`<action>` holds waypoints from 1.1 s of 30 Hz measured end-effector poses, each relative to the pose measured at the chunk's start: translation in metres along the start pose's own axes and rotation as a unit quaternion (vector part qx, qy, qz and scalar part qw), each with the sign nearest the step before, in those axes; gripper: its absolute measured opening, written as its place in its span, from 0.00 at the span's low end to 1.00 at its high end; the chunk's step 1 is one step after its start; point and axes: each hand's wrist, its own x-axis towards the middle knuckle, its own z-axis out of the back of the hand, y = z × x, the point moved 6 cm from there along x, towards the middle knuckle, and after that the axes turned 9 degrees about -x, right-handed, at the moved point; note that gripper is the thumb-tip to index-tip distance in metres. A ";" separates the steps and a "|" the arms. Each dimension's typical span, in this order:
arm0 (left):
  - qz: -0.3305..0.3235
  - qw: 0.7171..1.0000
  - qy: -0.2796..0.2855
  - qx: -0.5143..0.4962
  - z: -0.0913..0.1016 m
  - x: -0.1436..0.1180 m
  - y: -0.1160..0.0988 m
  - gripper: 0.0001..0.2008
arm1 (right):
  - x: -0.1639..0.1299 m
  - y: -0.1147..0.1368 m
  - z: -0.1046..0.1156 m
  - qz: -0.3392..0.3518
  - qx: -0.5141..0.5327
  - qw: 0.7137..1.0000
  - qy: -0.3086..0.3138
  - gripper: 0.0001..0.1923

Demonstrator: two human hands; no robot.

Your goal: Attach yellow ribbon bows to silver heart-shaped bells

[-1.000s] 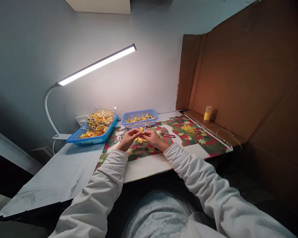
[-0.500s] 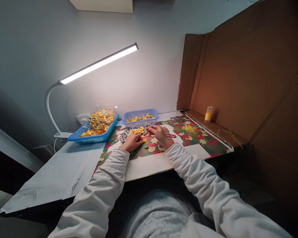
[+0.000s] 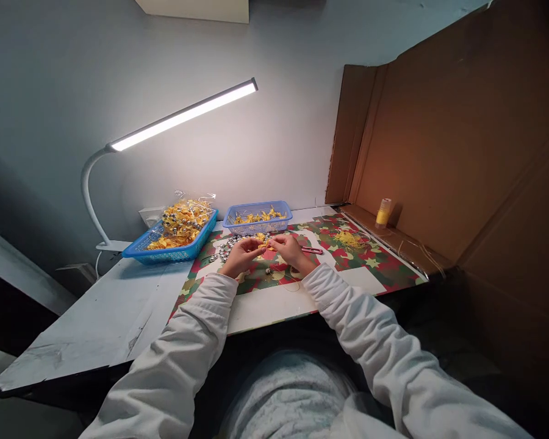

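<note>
A small yellow ribbon piece [image 3: 264, 242] is pinched between the fingers of the left hand [image 3: 240, 256] and the right hand [image 3: 290, 250], which are brought together just above the festive patterned mat [image 3: 384, 265] on the white counter [image 3: 110, 317]. The fingers of both hands are pressed together on the piece. A cluster of silver bells [image 3: 231, 247] is seen on the mat just behind the left hand; their number cannot be counted. One more single bell [image 3: 268, 272] lies between the wrists. Two blue baskets are set at the back: the larger basket [image 3: 165, 251] on the left is filled with a clear bag of yellow and silver pieces [image 3: 183, 217], and the smaller basket [image 3: 256, 225] holds loose yellow ribbon pieces. One red-handled tool [image 3: 312, 250] lies just beside the right hand. One loose heap of yellow thread [image 3: 348, 238] and one yellow thread spool [image 3: 383, 211] are seen further right, near the cardboard screen [image 3: 439, 146]. One desk lamp [image 3: 178, 119] is lit overhead.
</note>
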 end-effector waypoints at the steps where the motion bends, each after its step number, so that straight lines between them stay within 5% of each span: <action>1: 0.008 1.000 0.003 -0.012 -0.001 -0.001 -0.001 0.25 | 0.000 0.000 0.001 -0.007 0.003 1.000 -0.009 0.12; 9: 0.029 0.999 -0.035 -0.017 0.002 -0.002 0.000 0.25 | -0.005 0.006 0.005 -0.014 0.045 0.998 -0.037 0.11; 16: 0.030 0.999 -0.020 0.008 0.000 -0.005 -0.004 0.20 | -0.007 0.009 0.003 -0.049 0.091 0.994 0.017 0.09; 33: -0.002 1.000 0.006 0.022 -0.006 -0.007 -0.013 0.22 | -0.009 0.011 0.000 -0.040 0.076 0.996 0.038 0.10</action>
